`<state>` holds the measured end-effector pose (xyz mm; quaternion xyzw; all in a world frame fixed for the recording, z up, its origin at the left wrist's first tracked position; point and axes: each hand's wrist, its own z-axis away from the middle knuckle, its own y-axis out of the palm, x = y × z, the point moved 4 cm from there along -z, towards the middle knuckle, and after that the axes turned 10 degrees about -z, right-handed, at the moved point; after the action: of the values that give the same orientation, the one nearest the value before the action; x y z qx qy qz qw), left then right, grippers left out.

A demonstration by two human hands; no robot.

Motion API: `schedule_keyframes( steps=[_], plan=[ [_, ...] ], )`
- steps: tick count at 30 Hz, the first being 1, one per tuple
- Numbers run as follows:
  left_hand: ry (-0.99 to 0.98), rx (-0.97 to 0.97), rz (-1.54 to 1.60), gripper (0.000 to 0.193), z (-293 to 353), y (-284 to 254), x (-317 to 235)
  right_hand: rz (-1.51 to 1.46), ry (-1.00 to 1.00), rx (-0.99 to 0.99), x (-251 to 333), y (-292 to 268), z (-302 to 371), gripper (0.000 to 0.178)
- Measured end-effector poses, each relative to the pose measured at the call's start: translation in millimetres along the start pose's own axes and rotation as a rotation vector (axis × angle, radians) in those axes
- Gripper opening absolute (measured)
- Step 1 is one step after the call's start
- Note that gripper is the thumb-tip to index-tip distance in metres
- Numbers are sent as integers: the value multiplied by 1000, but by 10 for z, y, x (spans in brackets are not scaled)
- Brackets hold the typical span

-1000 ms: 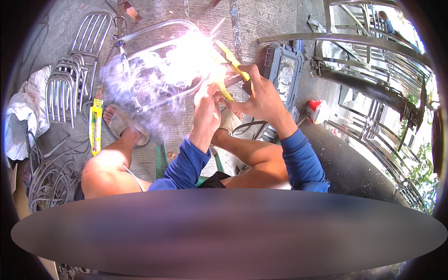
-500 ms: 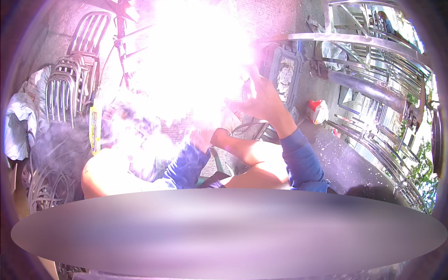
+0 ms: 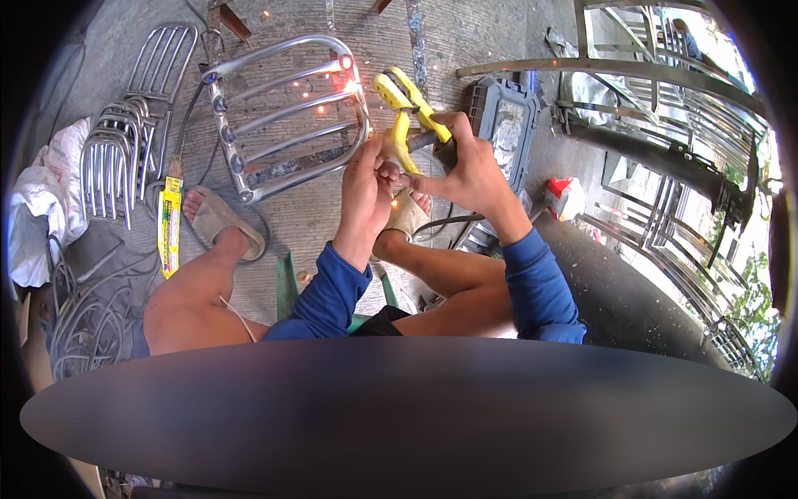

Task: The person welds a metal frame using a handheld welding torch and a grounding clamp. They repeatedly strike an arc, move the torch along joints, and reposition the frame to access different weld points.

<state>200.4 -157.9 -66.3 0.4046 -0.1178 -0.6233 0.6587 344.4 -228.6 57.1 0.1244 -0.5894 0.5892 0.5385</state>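
A curved steel frame with several cross rods (image 3: 283,116) lies on the concrete floor ahead of me. Its right end glows orange, with small sparks around it. My right hand (image 3: 470,170) grips the dark handle of a yellow electrode holder (image 3: 407,104) whose jaws point toward that glowing end. My left hand (image 3: 366,187) is closed beside the right one, its fingers touching the holder's lower yellow part. Both sleeves are blue. My bare knees and a sandalled foot (image 3: 220,220) are below the frame.
A stack of similar bent steel frames (image 3: 125,158) lies at the left, by a white sack (image 3: 37,208) and coiled cable (image 3: 83,324). A yellow packet (image 3: 169,224) lies near my foot. A dark plastic crate (image 3: 507,125) and steel gate sections (image 3: 665,125) stand at the right.
The blinding welding arc and smoke have gone out. Only a glowing spot and sparks remain on the frame, and the yellow holder has lifted slightly away from it.
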Motion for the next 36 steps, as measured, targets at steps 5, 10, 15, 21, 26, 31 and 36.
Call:
schedule_keyframes(
  steps=[5, 10, 15, 21, 26, 31, 36],
  plan=[
    [14, 52, -18, 18, 20, 19, -25, 3, -13, -19, -48, 25, 2, 86],
    [18, 60, 50, 19, 7, 33, -34, 24, -26, -12, -43, 43, -5, 83],
    [30, 62, 22, 31, -4, -72, 30, -45, -87, -26, -1, 52, -14, 81],
    [40, 134, 55, 38, -44, -181, 84, -4, 44, 14, -38, 60, -9, 83],
    [32, 118, 57, 34, -23, -163, 63, -27, -78, -27, 6, 66, -16, 83],
    [8, 69, 84, 17, 28, -80, 7, -15, 2, 17, -9, 61, -6, 76],
    [-37, -16, 69, 10, 30, -59, -27, -35, -41, 1, 32, 70, -25, 76]
  ],
)
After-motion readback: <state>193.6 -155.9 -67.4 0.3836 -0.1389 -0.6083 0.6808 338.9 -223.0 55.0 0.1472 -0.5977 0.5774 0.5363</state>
